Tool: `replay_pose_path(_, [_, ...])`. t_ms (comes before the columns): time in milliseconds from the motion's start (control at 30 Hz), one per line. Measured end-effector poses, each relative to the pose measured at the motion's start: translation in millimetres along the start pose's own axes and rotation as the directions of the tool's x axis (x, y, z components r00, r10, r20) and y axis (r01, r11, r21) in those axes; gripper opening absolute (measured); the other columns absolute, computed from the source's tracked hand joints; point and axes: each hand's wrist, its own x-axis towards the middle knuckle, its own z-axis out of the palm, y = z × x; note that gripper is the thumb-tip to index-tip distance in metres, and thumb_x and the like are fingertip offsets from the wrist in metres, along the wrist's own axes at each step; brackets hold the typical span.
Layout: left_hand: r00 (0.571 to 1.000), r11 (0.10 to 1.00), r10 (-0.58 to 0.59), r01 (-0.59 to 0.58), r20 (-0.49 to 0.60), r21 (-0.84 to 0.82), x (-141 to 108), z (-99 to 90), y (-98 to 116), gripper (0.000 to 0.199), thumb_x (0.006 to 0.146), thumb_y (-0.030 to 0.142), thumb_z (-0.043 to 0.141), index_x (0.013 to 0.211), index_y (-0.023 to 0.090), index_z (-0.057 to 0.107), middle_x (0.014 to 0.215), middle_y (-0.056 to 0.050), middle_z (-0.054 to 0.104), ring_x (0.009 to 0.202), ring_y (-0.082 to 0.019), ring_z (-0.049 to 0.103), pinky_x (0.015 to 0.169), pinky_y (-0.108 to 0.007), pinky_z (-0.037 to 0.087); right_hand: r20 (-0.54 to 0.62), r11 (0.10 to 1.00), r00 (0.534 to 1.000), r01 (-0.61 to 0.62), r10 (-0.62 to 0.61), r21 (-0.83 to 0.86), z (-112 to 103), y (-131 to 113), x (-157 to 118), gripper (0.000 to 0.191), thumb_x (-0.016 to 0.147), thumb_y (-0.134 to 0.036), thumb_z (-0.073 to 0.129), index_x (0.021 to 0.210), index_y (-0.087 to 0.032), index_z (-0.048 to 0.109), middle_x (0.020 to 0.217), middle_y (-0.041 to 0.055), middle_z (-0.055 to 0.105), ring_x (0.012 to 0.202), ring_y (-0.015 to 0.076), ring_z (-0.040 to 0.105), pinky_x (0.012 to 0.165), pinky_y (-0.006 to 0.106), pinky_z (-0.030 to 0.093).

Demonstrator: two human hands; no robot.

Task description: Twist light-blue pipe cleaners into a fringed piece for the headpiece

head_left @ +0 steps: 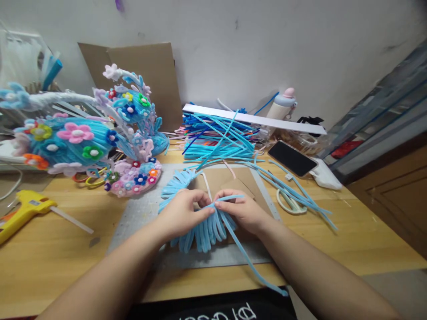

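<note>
Both my hands meet over a curved fringe of looped light blue pipe cleaners (203, 233), which lies on brown cardboard (250, 184) and a grey cutting mat (125, 231). My left hand (183, 209) pinches the fringe's inner edge with thumb and fingers. My right hand (242, 209) pinches a light blue pipe cleaner (248, 255) at the same spot. One end of it sticks out over the right fingers, and a long strand trails toward the table's front edge. A pale stem (206, 184) rises just behind my fingertips. The exact contact between the fingertips is partly hidden.
Flower-covered pipe-cleaner pieces (70, 142) stand at left, near a yellow glue gun (28, 209). A heap of blue pipe cleaners (216, 138) lies at the back. Loose strands (293, 191), a phone (292, 158) and a bottle (282, 109) are at right.
</note>
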Motion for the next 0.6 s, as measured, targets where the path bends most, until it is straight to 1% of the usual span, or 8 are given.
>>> replay_pose_path(100, [1.000,1.000,0.019,-0.020,0.018,0.018,0.2,1.0,-2.6,0.016,0.073,0.032,0.054,0.072,0.017,0.061,0.069,0.002,0.062,0.065,-0.012,0.054,0.062,-0.022,0.039,-0.006,0.997,1.000,-0.020,0.020,-0.074,1.4,0.1,-2.4,0.024,0.067,-0.034,0.067,0.077,-0.015,0.056,0.060,-0.0027,0.053,0.052,0.0080,0.045,0.051,0.020,0.033])
replay_pose_path(167, [0.999,1.000,0.027,-0.027,0.044,-0.012,0.2,1.5,-4.0,0.016,0.073,0.031,0.054,0.072,0.017,0.061,0.067,0.002,0.062,0.065,-0.012,0.054,0.062,-0.021,0.039,0.012,0.993,1.000,-0.018,0.020,-0.113,1.5,0.1,-3.3,0.021,0.068,-0.032,0.066,0.076,-0.015,0.057,0.060,-0.0029,0.052,0.052,0.0074,0.044,0.050,0.020,0.032])
replay_pose_path(300, [0.997,0.996,0.018,-0.012,0.077,-0.088,-0.5,2.3,-5.5,0.017,0.073,0.031,0.055,0.073,0.016,0.062,0.069,0.001,0.062,0.065,-0.012,0.054,0.063,-0.021,0.040,0.051,0.994,0.997,-0.052,0.057,-0.098,0.2,1.2,-2.5,0.016,0.070,-0.028,0.063,0.076,-0.014,0.057,0.061,-0.0022,0.052,0.053,0.0079,0.044,0.053,0.021,0.034])
replay_pose_path(400, [0.996,0.994,0.013,-0.003,0.093,-0.109,-0.7,3.2,-7.3,0.018,0.073,0.032,0.055,0.073,0.015,0.062,0.069,0.001,0.062,0.064,-0.012,0.054,0.062,-0.021,0.040,0.081,0.992,0.993,-0.083,0.090,-0.092,-0.8,1.7,-1.9,0.016,0.071,-0.027,0.062,0.077,-0.014,0.057,0.061,-0.0023,0.051,0.053,0.0079,0.043,0.053,0.021,0.034])
replay_pose_path(533, [0.992,0.993,0.004,0.011,0.127,-0.118,0.1,4.7,-10.4,0.019,0.075,0.031,0.052,0.073,0.015,0.061,0.068,0.001,0.061,0.065,-0.012,0.054,0.060,-0.021,0.039,0.101,0.985,0.994,-0.034,0.051,-0.167,-1.9,2.2,-2.9,0.020,0.070,-0.032,0.063,0.076,-0.015,0.055,0.065,-0.0029,0.050,0.055,0.0073,0.042,0.052,0.020,0.033])
replay_pose_path(600, [0.989,0.992,0.000,0.019,0.146,-0.127,0.4,4.7,-10.6,0.019,0.075,0.032,0.052,0.075,0.015,0.061,0.069,0.000,0.062,0.066,-0.012,0.055,0.060,-0.021,0.039,0.109,0.982,0.993,-0.033,0.054,-0.184,-2.2,2.6,-3.5,0.021,0.070,-0.032,0.064,0.076,-0.014,0.054,0.064,-0.0031,0.049,0.055,0.0071,0.041,0.051,0.019,0.032])
